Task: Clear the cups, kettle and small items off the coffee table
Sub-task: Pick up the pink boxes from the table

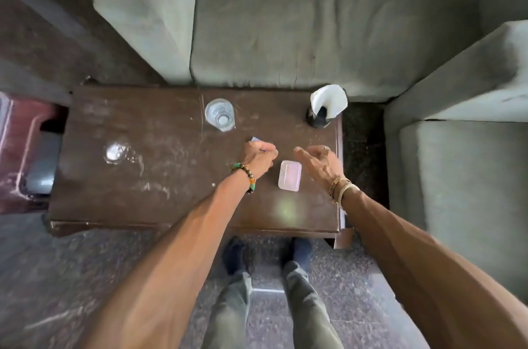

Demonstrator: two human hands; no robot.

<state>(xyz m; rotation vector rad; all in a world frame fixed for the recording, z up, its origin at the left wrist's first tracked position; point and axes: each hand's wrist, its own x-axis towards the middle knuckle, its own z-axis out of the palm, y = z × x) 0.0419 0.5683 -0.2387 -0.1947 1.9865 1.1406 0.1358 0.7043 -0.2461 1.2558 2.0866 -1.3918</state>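
Standing over the dark wooden coffee table [148,185], with the grey sofa [314,22] beyond its far edge. On the table: a clear glass [219,114] upright at the far middle; a second, blurred clear glass [115,152] toward the left end; a dark holder with white tissue [325,107] at the far right corner. A pale pink rectangular case [290,176] lies flat near the right end, between my wrists. My right hand [315,161] hovers just beside it, fingers loosely spread, grasping nothing. My left hand [258,154] is curled around a small bluish item [255,139]; identity unclear.
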